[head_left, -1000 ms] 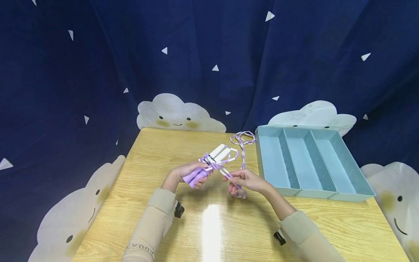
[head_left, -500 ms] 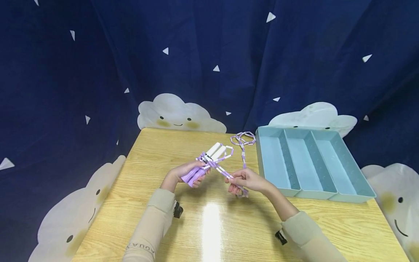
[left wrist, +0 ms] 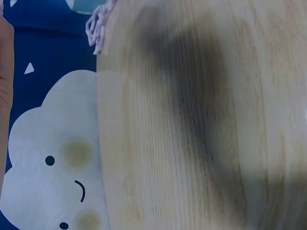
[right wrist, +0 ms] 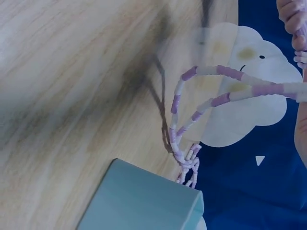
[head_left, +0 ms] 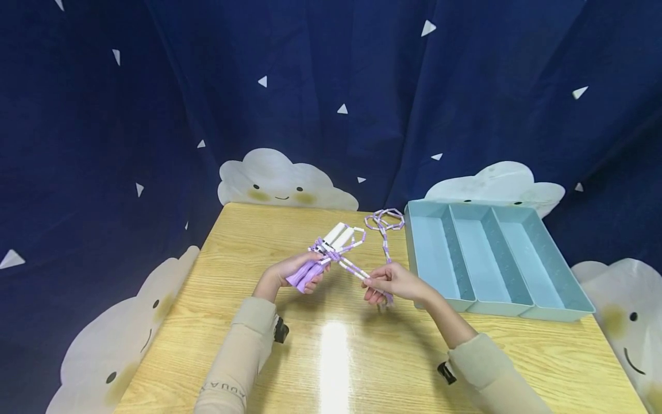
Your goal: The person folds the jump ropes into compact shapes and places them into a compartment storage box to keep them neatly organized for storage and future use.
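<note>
My left hand [head_left: 296, 270] grips the two handles [head_left: 338, 237] of a beaded jump rope side by side, their purple ends in the palm and white ends pointing away. Purple and white beaded rope is wrapped around the handles, and a small loop [head_left: 358, 237] sticks out beside them. To the right, my right hand [head_left: 391, 283] pinches a doubled strand [head_left: 354, 269] that runs taut from the wrap. More rope trails from the right hand to a loose coil [head_left: 385, 219] at the table's back edge; the right wrist view shows this trailing rope [right wrist: 174, 103] arching above the wood.
A light blue tray [head_left: 473, 306] with three long compartments stands at the right of the wooden table [head_left: 248, 230], close to the coil. Behind hangs a dark blue curtain [head_left: 310, 52] with white triangles and cloud shapes.
My right hand has shifted slightly right, drawing the doubled strand out longer. The loop by the handles has become smaller. My left hand has moved only a little, still holding the handles.
</note>
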The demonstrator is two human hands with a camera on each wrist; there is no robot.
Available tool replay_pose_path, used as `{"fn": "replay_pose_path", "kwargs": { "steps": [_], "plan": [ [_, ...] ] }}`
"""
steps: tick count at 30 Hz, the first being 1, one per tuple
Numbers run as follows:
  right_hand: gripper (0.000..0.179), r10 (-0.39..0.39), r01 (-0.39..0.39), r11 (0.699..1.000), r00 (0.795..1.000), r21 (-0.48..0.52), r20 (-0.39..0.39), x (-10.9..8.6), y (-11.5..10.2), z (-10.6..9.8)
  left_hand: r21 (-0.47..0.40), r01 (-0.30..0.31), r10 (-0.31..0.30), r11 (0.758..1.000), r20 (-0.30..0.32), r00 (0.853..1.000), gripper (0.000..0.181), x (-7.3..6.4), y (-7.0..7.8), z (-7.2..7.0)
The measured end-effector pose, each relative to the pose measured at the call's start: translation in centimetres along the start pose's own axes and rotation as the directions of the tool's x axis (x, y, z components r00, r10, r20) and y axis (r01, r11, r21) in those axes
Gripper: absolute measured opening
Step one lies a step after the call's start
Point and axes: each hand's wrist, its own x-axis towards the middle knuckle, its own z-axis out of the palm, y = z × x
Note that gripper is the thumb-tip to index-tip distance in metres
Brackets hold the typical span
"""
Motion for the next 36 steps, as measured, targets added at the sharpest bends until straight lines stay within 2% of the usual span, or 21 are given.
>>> {"fn": "replay_pose_path", "kwargs": {
  "steps": [4,9,14,19,24,32,36],
  "plan": [
    [0.025,-0.023,0.023,0.999,1.0,-0.031,0.004,-0.1,-0.5,0.0,-0.002,0.012,-0.012,1.0,-0.004,1.0,0.033,0.0,-0.1,0.0],
    [0.023,-0.043,0.045,0.992,0.999,-0.117,0.018,0.0,-1.5,0.5,-0.022,0.032,-0.032,0.999,0.007,0.999,0.033,-0.2,0.2,0.4],
    [0.02,-0.081,0.088,0.975,0.996,-0.203,0.043,0.0,-2.4,0.8,-0.016,0.045,-0.045,0.999,0.024,0.999,0.032,-0.5,0.8,1.1],
    [0.018,-0.114,0.13,0.953,0.991,-0.273,0.075,-0.1,-3.4,0.7,-0.011,0.083,-0.083,0.996,0.029,0.996,0.03,-0.5,1.1,1.5],
    [0.018,-0.102,0.12,0.94,0.992,-0.318,0.073,-0.2,-4.3,0.5,-0.003,0.138,-0.137,0.99,0.037,0.99,0.03,-0.4,1.1,1.5],
    [0.025,-0.102,0.119,0.918,0.993,-0.378,0.065,-0.3,-5.3,0.2,0.043,0.215,-0.215,0.976,0.003,0.977,0.03,0.2,0.0,0.7],
    [0.023,-0.095,0.117,0.916,0.993,-0.383,0.075,-0.3,-5.5,0.1,0.063,0.239,-0.24,0.969,0.009,0.971,0.03,0.3,-0.1,0.8]
  ]
}}
